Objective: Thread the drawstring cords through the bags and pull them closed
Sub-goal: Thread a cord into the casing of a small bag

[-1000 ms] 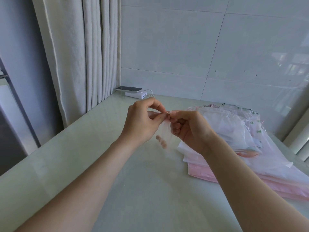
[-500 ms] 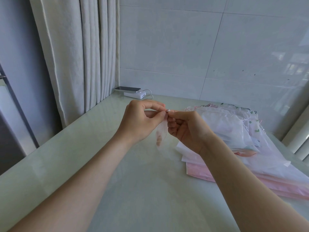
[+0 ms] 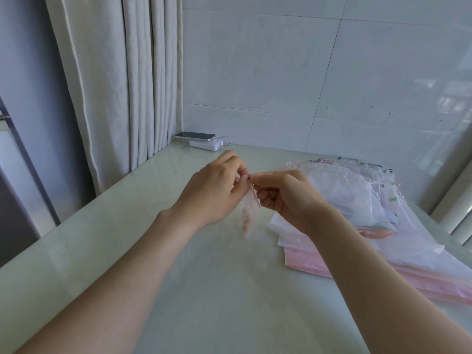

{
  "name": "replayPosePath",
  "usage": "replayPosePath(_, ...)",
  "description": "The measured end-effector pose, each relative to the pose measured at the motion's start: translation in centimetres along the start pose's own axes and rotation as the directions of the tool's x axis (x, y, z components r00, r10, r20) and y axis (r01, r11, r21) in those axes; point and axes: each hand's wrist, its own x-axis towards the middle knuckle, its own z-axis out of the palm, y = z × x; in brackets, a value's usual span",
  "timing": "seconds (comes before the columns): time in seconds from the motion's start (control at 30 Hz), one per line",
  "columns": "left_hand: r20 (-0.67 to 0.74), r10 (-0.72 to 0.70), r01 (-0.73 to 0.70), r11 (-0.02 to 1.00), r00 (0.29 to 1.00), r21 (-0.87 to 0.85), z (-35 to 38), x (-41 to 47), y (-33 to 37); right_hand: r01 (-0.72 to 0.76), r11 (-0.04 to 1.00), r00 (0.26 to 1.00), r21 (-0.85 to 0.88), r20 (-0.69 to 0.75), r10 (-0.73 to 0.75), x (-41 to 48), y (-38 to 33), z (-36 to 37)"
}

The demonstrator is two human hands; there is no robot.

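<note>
A small sheer pouch [image 3: 249, 215] with pinkish marks hangs in the air above the pale table [image 3: 217, 290]. My left hand [image 3: 217, 192] and my right hand [image 3: 286, 198] both pinch its top edge, fingertips almost touching. The pouch is narrow and bunched below them. Any cord at its mouth is too thin to make out. To the right lies a stack of sheer white and pink bags [image 3: 357, 215], some with thin pink cords at their far ends.
A phone [image 3: 195, 135] rests on a white power bank [image 3: 206, 144] with a cable at the table's far left corner. A pale curtain [image 3: 122, 80] hangs along the left edge. A tiled wall closes the back.
The pouch has gone from spread out to narrow and bunched under my fingertips. Both hands stayed together at its top, shifting only slightly.
</note>
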Motion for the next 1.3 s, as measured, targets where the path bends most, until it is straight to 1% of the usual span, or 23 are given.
replayPosePath(0.07,0.038,0.023,-0.028,0.990,0.999,0.142,-0.2,-0.2,0.1,-0.004,0.998,1.000,-0.060,-0.020,0.003,0.0,0.1,0.2)
replayPosePath(0.13,0.077,0.002,-0.016,0.984,0.997,0.177,-0.3,-0.2,0.1,0.007,0.994,0.999,-0.112,-0.033,-0.011,0.0,0.1,0.6)
replayPosePath(0.17,0.100,-0.030,0.015,0.989,0.995,0.147,-0.3,-0.2,0.0,0.019,0.991,0.999,-0.133,-0.041,-0.025,0.0,0.1,0.7)
replayPosePath(0.23,0.147,-0.143,0.149,0.988,0.979,-0.030,-0.3,0.1,-0.2,0.050,0.985,0.997,-0.162,-0.056,-0.060,0.0,0.0,0.9)
replayPosePath(0.3,0.221,-0.230,0.278,0.936,0.948,-0.216,-0.5,0.2,-0.2,0.081,0.979,0.993,-0.189,-0.071,-0.095,0.0,-0.2,1.1)
replayPosePath(0.33,0.253,-0.250,0.318,0.907,0.934,-0.275,-0.6,0.2,-0.1,0.093,0.975,0.991,-0.202,-0.075,-0.110,-0.1,-0.2,1.2)
replayPosePath(0.4,0.283,-0.283,0.372,0.861,0.917,-0.347,-1.1,0.3,0.5,0.111,0.970,0.989,-0.218,-0.074,-0.129,-0.1,-0.3,1.4)
replayPosePath(0.5,0.276,-0.337,0.431,0.781,0.900,-0.452,-1.2,0.3,0.7,0.123,0.968,0.988,-0.221,-0.059,-0.139,-0.2,-0.4,1.6)
replayPosePath(0.57,0.262,-0.353,0.439,0.758,0.898,-0.483,-1.2,0.4,0.5,0.123,0.967,0.989,-0.223,-0.052,-0.138,-0.1,-0.4,1.7)
replayPosePath(0.63,0.249,-0.337,0.419,0.745,0.908,-0.519,-1.4,0.3,0.4,0.121,0.964,0.989,-0.235,-0.054,-0.137,-0.1,-0.4,1.7)
replayPosePath(0.7,0.240,-0.317,0.398,0.743,0.917,-0.538,-1.6,0.3,0.4,0.119,0.963,0.988,-0.242,-0.063,-0.138,-0.1,-0.4,1.6)
replayPosePath(0.77,0.209,-0.333,0.393,0.744,0.919,-0.541,-1.5,0.4,-0.2,0.112,0.968,0.987,-0.223,-0.085,-0.133,0.0,-0.4,1.4)
replayPosePath(0.83,0.199,-0.375,0.420,0.730,0.906,-0.539,-1.3,0.4,-0.8,0.102,0.975,0.986,-0.200,-0.108,-0.125,0.1,-0.4,1.3)
replayPosePath(0.93,0.233,-0.413,0.471,0.709,0.880,-0.524,-1.2,0.4,-0.6,0.086,0.983,0.986,-0.165,-0.129,-0.108,0.1,-0.4,1.4)
replayPosePath(1.0,0.243,-0.399,0.467,0.726,0.884,-0.505,-1.3,0.4,-0.3,0.078,0.987,0.987,-0.143,-0.131,-0.097,0.0,-0.4,1.4)
replayPosePath(1.13,0.199,-0.338,0.393,0.786,0.920,-0.478,-1.1,0.2,-0.2,0.069,0.990,0.988,-0.123,-0.130,-0.085,-0.1,-0.4,1.5)
replayPosePath(1.17,0.198,-0.355,0.406,0.767,0.913,-0.497,-1.1,0.3,-0.3,0.064,0.991,0.987,-0.119,-0.137,-0.080,-0.1,-0.3,1.4)
replayPosePath(1.2,0.203,-0.385,0.431,0.724,0.900,-0.539,-1.1,0.4,-0.3,0.060,0.992,0.986,-0.115,-0.148,-0.077,0.0,-0.2,1.3)
replayPosePath(1.3,0.292,-0.459,0.516,0.501,0.839,-0.695,-1.5,0.8,-0.2,0.062,0.992,0.980,-0.110,-0.181,-0.082,0.3,-0.2,1.1)
